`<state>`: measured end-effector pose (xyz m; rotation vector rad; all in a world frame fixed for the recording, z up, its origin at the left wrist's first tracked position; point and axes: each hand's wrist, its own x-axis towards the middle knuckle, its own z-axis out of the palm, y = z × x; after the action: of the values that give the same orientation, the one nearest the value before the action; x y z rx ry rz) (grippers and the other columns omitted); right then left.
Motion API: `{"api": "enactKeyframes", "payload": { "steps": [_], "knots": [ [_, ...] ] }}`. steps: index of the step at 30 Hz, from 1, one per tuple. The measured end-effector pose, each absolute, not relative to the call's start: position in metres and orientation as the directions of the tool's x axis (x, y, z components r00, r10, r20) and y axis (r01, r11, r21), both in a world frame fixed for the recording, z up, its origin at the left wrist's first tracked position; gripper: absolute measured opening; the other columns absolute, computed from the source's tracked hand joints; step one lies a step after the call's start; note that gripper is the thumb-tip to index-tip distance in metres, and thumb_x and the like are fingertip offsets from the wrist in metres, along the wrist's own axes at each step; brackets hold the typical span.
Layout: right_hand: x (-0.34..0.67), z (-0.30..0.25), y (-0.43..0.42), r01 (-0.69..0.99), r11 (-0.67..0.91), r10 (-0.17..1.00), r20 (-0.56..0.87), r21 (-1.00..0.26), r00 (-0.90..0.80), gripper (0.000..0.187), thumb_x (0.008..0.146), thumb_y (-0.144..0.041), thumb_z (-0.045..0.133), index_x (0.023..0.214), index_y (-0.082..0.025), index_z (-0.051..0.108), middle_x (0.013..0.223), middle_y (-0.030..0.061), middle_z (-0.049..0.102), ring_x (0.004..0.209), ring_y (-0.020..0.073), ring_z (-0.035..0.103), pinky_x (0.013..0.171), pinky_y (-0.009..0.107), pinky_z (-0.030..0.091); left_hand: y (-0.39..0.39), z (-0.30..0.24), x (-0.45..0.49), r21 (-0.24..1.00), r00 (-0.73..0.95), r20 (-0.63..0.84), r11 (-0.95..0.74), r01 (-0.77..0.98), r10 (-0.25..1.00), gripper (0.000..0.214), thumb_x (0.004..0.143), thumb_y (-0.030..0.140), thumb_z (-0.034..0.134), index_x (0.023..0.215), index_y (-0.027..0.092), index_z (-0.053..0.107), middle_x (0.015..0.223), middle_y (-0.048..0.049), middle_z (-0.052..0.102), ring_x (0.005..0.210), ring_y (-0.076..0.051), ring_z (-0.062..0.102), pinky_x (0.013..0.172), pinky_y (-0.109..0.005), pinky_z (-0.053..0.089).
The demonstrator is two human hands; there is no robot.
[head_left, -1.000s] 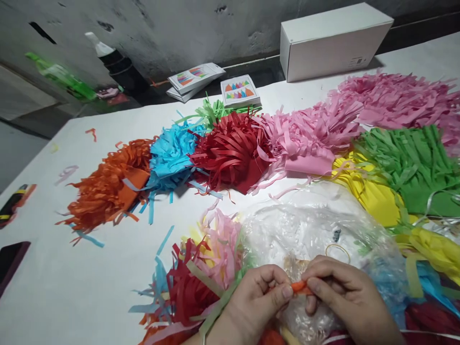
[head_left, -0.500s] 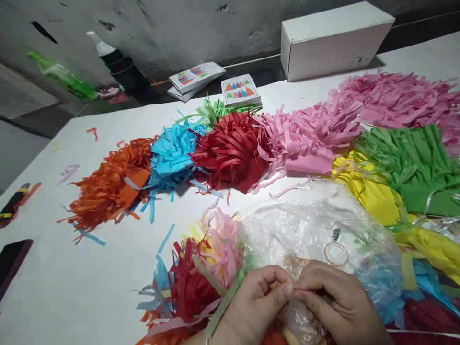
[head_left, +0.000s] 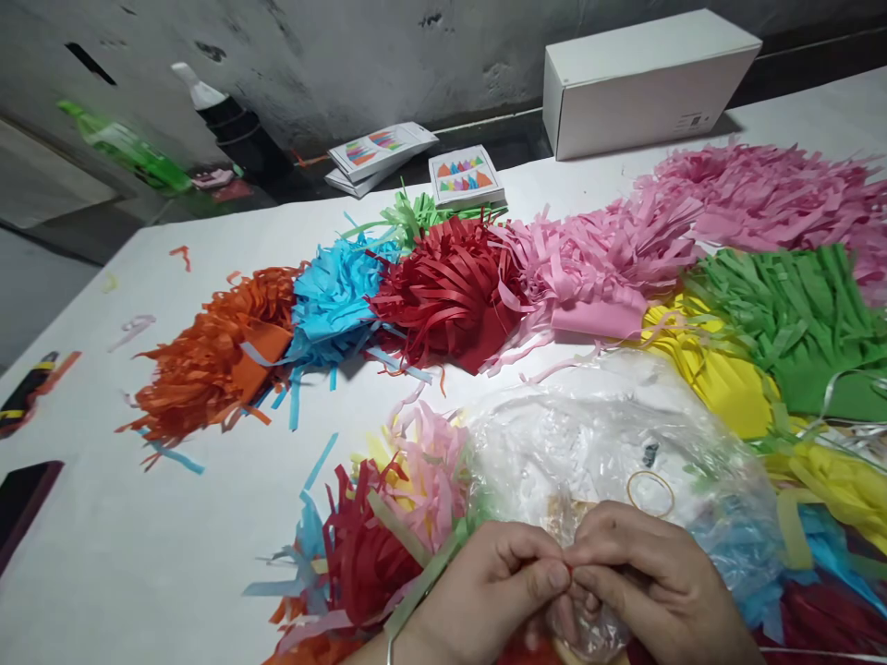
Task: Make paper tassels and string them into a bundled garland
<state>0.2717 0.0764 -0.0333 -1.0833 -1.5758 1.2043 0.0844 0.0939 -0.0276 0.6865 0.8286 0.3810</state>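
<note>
My left hand (head_left: 495,591) and my right hand (head_left: 644,582) meet at the bottom centre, fingertips pinched together on a small orange-red piece of paper that barely shows between them. They hover over a crumpled clear plastic bag (head_left: 596,443) with a yellow rubber band (head_left: 650,492) lying on it. A mixed bundle of cut paper fringes (head_left: 388,526) in red, pink, blue and green lies just left of my left hand.
Fringed paper piles cross the white table: orange (head_left: 214,351), blue (head_left: 339,296), red (head_left: 450,291), pink (head_left: 596,259), green (head_left: 796,314), yellow (head_left: 713,369). A white box (head_left: 644,83) and printed cards (head_left: 466,174) lie at the back. A dark object (head_left: 20,499) sits at the left edge.
The orange piece plainly visible between my fingers a second ago is now almost hidden as both hands' fingertips closed together. The hands shifted slightly lower.
</note>
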Motion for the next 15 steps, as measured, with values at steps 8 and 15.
{"api": "enactKeyframes", "payload": {
  "steps": [8, 15],
  "knots": [
    [0.274, -0.027, 0.08, 0.226, 0.306, 0.917, 0.222, -0.925, -0.331, 0.017, 0.092, -0.015, 0.059, 0.088, -0.022, 0.073, 0.079, 0.0029, 0.066, 0.071, 0.0124, 0.068, 0.063, 0.017, 0.056, 0.09, -0.033, 0.08, 0.645, 0.576, -0.592, 0.76, -0.081, 0.563, 0.04, 0.073, 0.05, 0.081, 0.08, 0.014, 0.064, 0.063, 0.0013, 0.058, 0.056, -0.009, 0.049, 0.058, -0.02, 0.039],
    [0.273, -0.036, 0.079, 0.583, 0.192, 0.981, 0.169, -0.79, -0.093, 0.033, 0.093, -0.026, 0.058, 0.126, -0.022, 0.06, 0.106, 0.009, 0.071, 0.084, 0.0186, 0.072, 0.071, 0.024, 0.06, 0.088, -0.015, 0.074, 0.931, 0.496, -0.358, 0.343, 0.124, 0.791, 0.03, 0.096, 0.041, 0.056, 0.083, 0.016, 0.067, 0.07, -0.0039, 0.062, 0.065, -0.015, 0.058, 0.063, -0.024, 0.044]
  ]
}}
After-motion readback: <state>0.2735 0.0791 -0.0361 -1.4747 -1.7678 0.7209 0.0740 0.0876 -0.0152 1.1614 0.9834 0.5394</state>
